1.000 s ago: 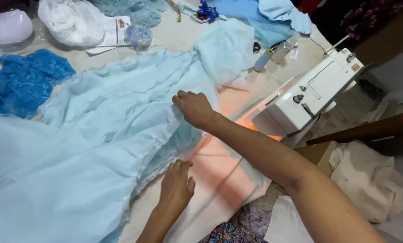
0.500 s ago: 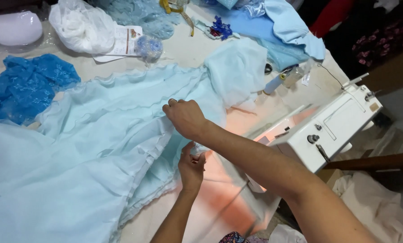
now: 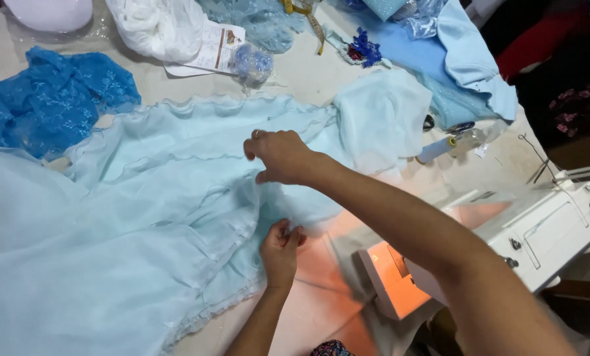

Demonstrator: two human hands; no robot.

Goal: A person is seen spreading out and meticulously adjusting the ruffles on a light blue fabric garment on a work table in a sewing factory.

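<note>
A large pale blue ruffled garment lies spread over the table, trailing off the left edge. My right hand reaches in from the lower right and pinches a fold of the garment near its middle. Just below it, my left hand comes up from the bottom edge with its fingers curled on the garment's lower ruffled edge. The two hands are a short distance apart on the same stretch of cloth. A lighter piece of the same fabric lies bunched to the right of my right hand.
A white sewing machine stands at the right, its lamp casting orange light on the table. A thread spool lies behind it. Bright blue lace lies at the left; white cloth, a card and blue fabrics lie at the back.
My left hand has moved up the garment's edge, close under my right hand, and closed on the cloth. My right hand has lifted a pinched fold.
</note>
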